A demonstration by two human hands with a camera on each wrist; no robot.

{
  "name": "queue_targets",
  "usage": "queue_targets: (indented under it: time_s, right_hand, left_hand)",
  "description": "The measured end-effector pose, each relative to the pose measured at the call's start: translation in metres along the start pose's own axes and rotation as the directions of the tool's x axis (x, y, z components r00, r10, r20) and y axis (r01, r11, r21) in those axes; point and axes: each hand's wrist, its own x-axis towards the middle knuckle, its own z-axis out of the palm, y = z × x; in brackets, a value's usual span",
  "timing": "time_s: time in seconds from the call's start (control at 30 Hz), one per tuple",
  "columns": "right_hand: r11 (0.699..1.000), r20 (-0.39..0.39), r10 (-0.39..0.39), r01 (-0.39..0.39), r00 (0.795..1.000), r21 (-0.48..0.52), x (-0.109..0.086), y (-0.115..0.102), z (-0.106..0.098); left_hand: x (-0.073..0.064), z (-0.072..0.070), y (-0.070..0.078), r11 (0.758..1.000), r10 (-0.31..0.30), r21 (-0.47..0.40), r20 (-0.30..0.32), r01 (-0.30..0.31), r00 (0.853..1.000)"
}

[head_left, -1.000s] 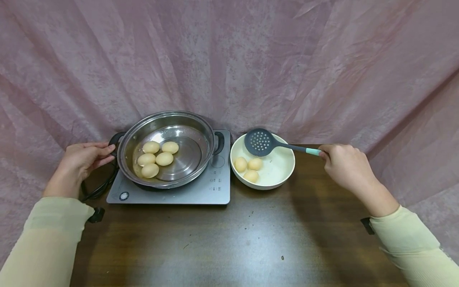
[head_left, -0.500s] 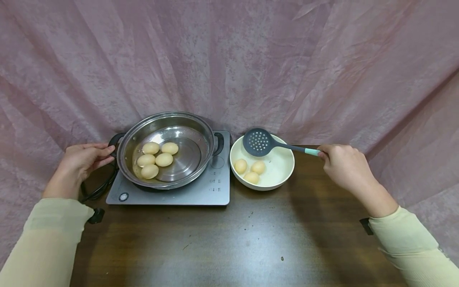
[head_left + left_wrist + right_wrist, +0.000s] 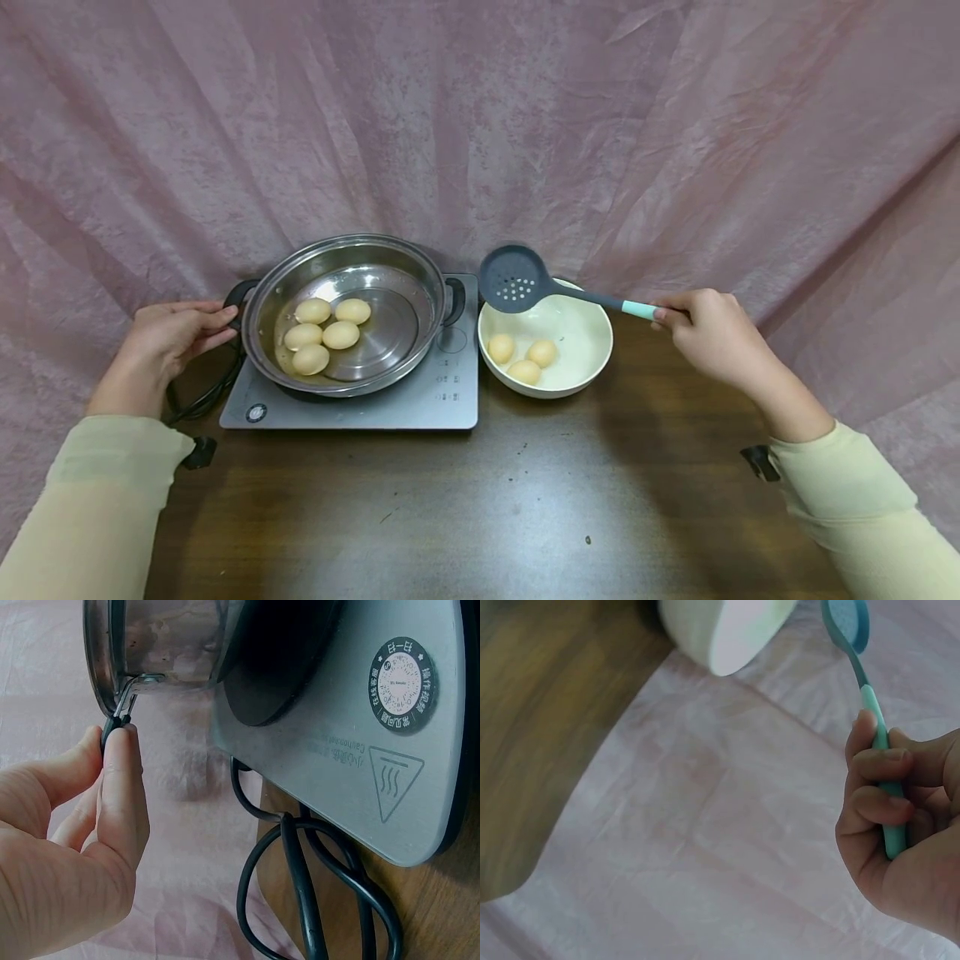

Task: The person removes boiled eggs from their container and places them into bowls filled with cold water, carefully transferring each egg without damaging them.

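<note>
My left hand (image 3: 176,337) pinches the black side handle (image 3: 242,293) of a steel pot (image 3: 390,385), thumb against fingers, as the left wrist view also shows. Several eggs (image 3: 341,334) sit in shallow liquid at the pot's left side. My right hand (image 3: 716,337) grips the mint-green handle of a grey slotted skimmer (image 3: 515,279), fingers curled round it in the right wrist view. The skimmer's round head carries nothing and overlaps the back left rim of a cream bowl (image 3: 588,342). Three peeled-looking pale eggs (image 3: 542,353) lie in that bowl.
Beneath the pot is a flat silver induction cooker (image 3: 360,418), its black cord (image 3: 300,877) looped at the left. The brown wooden table (image 3: 450,517) extends in front. Behind hangs a pink curtain (image 3: 480,125).
The skimmer has risen and moved left from over the bowl toward the pot, with my right hand following. One egg in the bowl shifted slightly right. My left hand stays at the pot handle.
</note>
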Motion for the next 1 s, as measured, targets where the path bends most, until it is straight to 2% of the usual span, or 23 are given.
queue_targets:
  time_s: [0.27, 0.4, 0.7, 1.0]
  right_hand:
    - [0.989, 0.006, 0.047, -0.047, 0.999, 0.143, 0.006, -0.03, -0.006]
    - [0.987, -0.012, 0.026, -0.024, 1.0, 0.159, 0.012, -0.049, -0.002]
    - [0.993, -0.066, -0.108, 0.11, 0.992, 0.03, 0.028, -0.094, 0.028]
    - [0.971, -0.085, -0.214, 0.202, 0.973, -0.13, 0.04, -0.127, 0.06]
  left_hand:
    - [0.001, -0.001, -0.001, 1.0, 0.002, 0.007, 0.004, -0.002, 1.0]
    - [0.002, -0.001, -0.001, 1.0, 0.0, -0.003, -0.002, 0.0, 1.0]
    - [0.002, 0.0, -0.001, 1.0, -0.008, 0.001, -0.005, 0.008, 1.0]
    - [0.002, 0.0, 0.0, 1.0, -0.001, -0.002, -0.002, 0.001, 1.0]
